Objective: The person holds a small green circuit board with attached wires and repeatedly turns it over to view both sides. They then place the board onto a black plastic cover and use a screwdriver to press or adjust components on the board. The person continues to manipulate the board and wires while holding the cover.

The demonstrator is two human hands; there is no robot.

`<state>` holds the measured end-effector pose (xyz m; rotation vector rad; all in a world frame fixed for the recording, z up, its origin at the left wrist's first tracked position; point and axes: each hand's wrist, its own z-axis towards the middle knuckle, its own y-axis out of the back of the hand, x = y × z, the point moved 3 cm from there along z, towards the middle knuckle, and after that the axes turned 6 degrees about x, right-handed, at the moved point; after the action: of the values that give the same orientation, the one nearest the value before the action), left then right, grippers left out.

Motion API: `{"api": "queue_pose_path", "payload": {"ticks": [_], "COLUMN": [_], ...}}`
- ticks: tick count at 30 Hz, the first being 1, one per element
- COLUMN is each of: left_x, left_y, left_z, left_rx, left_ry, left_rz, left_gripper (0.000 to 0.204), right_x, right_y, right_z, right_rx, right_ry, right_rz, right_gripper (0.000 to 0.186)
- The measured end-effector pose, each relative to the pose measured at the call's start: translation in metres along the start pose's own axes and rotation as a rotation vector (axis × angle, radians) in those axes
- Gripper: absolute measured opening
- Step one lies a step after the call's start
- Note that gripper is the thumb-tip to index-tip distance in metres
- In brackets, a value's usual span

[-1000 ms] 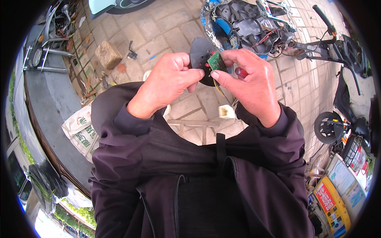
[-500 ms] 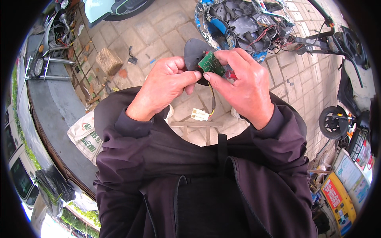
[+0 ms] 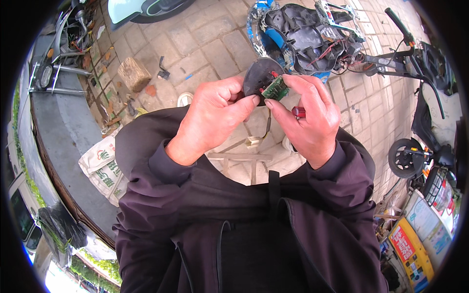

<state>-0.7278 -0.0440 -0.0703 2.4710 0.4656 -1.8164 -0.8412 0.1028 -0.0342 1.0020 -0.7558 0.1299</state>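
Far out to the left of my fingers, a white woven sack (image 3: pixel 104 168) with green print lies slumped on the paving at the foot of a curved dark kerb (image 3: pixel 58 146), and a rough wooden block (image 3: pixel 134 74) sits up-left of it among scraps.

My left hand (image 3: pixel 212 117) comes in with the fingers curled together, thumb and forefinger pinched on the near edge of a dark round disc (image 3: pixel 259 78). A small green circuit board (image 3: pixel 276 89) lies against the disc — right between the two sets of fingertips, touching both. My right hand (image 3: pixel 308 117) clamps the board's right edge with thumb and forefinger; the other fingers fold over a red-handled tool (image 3: pixel 298 112), of which only a bit of the handle shows in the palm. A thin wire (image 3: pixel 267 124) hangs from under the disc, down between the wrists.

Beyond the fingertips, a stripped scooter (image 3: pixel 312 34) lies open with wiring showing. Well off to the right and below, past my right sleeve, a yellow box (image 3: pixel 410 254) with a red label panel stands beside a white package (image 3: pixel 432 219) with blue and red marks — the printing is too small to tell.
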Motion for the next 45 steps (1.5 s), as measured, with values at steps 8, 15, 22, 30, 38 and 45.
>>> {"api": "queue_pose_path", "payload": {"ticks": [8, 15, 22, 30, 38, 45], "left_x": [0.002, 0.003, 0.003, -0.002, 0.004, -0.002], "left_y": [-0.002, -0.001, 0.001, 0.008, 0.012, 0.010], "left_z": [-0.004, -0.004, 0.002, 0.002, 0.004, 0.003], "left_rx": [-0.023, -0.016, 0.044, 0.079, 0.057, 0.078], "left_ry": [-0.004, -0.072, 0.078, 0.329, 0.330, 0.315], "left_rz": [0.036, 0.065, -0.234, -0.361, -0.390, -0.363], "left_gripper": [0.012, 0.008, 0.016, 0.009, 0.012, 0.017], "right_x": [0.004, 0.004, -0.002, -0.006, -0.037, -0.039], "right_y": [-0.001, -0.005, -0.005, 0.008, 0.002, -0.001], "right_z": [0.004, 0.005, 0.008, 0.006, 0.003, 0.002], "right_rx": [0.023, 0.034, 0.037, 0.047, 0.262, 0.315], "right_ry": [0.033, -0.002, -0.003, -0.138, -0.664, -0.665], "right_rz": [-0.031, -0.043, 0.009, 0.098, 0.700, 0.896], "right_gripper": [0.044, 0.043, 0.042, 0.029, 0.029, 0.019]}}
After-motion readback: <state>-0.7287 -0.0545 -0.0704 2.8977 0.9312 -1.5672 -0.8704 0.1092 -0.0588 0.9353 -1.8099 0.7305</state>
